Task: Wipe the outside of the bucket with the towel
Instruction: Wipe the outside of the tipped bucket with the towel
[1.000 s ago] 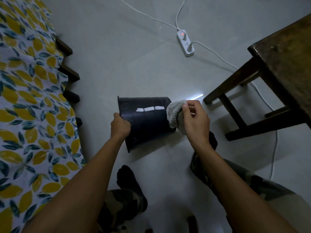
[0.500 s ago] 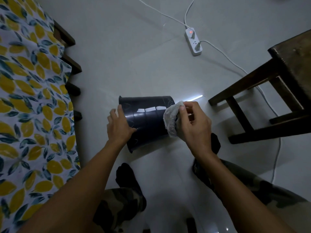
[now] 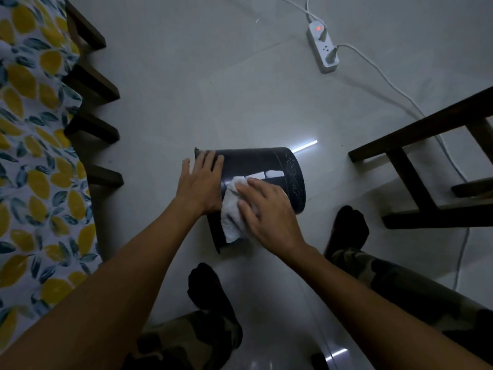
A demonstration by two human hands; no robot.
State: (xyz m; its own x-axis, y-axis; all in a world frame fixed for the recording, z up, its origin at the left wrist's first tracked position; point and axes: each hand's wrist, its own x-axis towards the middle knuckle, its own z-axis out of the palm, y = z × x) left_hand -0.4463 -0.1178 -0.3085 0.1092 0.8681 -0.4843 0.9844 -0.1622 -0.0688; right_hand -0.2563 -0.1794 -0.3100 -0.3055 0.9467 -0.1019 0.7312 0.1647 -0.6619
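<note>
A black bucket (image 3: pixel 262 162) lies on its side on the pale floor, its rim end to the left and its base to the right. My left hand (image 3: pixel 201 182) rests flat on the bucket's upper side near the rim, fingers spread. My right hand (image 3: pixel 266 213) presses a crumpled white towel (image 3: pixel 230 217) against the bucket's side facing me, fingers spread over the cloth. The towel hangs down over the bucket's lower left part and hides it.
A bed with a lemon-print sheet (image 3: pixel 32 156) and dark wooden slats (image 3: pixel 92 129) runs along the left. A dark wooden stool (image 3: pixel 432 166) stands at the right. A white power strip (image 3: pixel 322 50) with cables lies at the back. My feet in black socks (image 3: pixel 348 228) flank the bucket.
My right hand has carried the towel from the bucket's right end leftward to the middle of its side. My left hand has slid up flat onto the top near the rim.
</note>
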